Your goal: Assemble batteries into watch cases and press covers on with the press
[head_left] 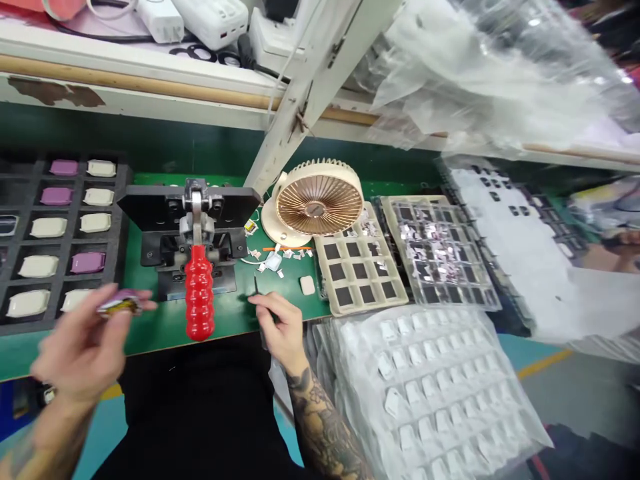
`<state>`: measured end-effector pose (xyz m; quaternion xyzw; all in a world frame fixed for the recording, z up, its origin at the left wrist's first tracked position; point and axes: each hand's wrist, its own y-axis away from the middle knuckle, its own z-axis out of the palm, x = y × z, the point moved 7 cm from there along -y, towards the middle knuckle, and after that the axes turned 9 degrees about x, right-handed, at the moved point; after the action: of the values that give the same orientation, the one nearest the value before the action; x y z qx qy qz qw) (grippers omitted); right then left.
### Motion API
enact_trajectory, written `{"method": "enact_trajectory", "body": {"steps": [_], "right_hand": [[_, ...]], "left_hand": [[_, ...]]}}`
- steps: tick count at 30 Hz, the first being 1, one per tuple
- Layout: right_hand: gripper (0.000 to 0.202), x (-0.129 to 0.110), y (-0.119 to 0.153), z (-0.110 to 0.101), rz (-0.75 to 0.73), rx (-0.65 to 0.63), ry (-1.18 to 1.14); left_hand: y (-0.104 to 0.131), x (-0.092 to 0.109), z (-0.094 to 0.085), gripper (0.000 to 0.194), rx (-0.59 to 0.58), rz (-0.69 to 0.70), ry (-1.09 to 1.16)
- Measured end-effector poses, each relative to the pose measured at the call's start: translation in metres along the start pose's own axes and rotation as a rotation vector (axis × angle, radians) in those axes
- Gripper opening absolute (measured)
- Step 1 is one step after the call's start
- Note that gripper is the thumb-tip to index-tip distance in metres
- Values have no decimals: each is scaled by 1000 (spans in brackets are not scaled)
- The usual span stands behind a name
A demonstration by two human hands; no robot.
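My left hand (83, 347) is at the left, in front of the black tray. Its fingers pinch a small purple casing (120, 303) with a golden inside, slightly blurred. Near the bench edge my right hand (280, 327) is closed around a thin dark pointed tool (257, 287), tip upward; whether it is tweezers I cannot tell. Between my hands stands a black toggle press (197, 220) with a red ribbed handle (199, 293) pointing toward me. The black tray (125, 200) holds cream casings (49, 227) and purple casings (88, 262) in its compartments.
A cream fan (319, 200) stands behind small loose parts (273, 261) and a rounded white piece (307, 285). To the right are a cream compartment tray (360, 290), a clear tray (433, 243) and bagged sheets of white parts (435, 373). A slanted white post (300, 100) rises behind.
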<state>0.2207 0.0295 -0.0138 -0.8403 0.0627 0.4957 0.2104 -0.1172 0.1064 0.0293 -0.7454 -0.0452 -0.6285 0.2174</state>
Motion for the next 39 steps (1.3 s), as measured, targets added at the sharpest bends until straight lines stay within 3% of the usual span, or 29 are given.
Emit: {"method": "enact_trajectory", "body": {"steps": [2,4,8,11,19,28,33,35,39], "right_hand": [[32,-3,0,-4,48,21,-311],[30,-9,-4,-3,56,54,-444],[23,-34,-11,12,-61,137,-432],[24,-48,-11,21,-106,194,-410],[20,-54,-3,31,-194,165,-245],[17,-38,4,38,-52,158,-327],[18,-38,6,39,-74,141,-349],[15,-34,5,42,-28,142,-365],[11,-20,4,54,242,82,-560]], "left_hand": [[40,-9,42,46,-154,-194,109],[62,-20,73,38,-237,-359,185],[71,-28,98,43,-364,-470,233],[71,-20,99,43,-410,-450,238],[75,-6,96,48,-428,-439,236],[83,-12,93,53,-433,-504,297],[82,-9,92,51,-450,-481,248],[81,-9,91,50,-450,-461,228],[80,-10,90,47,-442,-412,237]]}}
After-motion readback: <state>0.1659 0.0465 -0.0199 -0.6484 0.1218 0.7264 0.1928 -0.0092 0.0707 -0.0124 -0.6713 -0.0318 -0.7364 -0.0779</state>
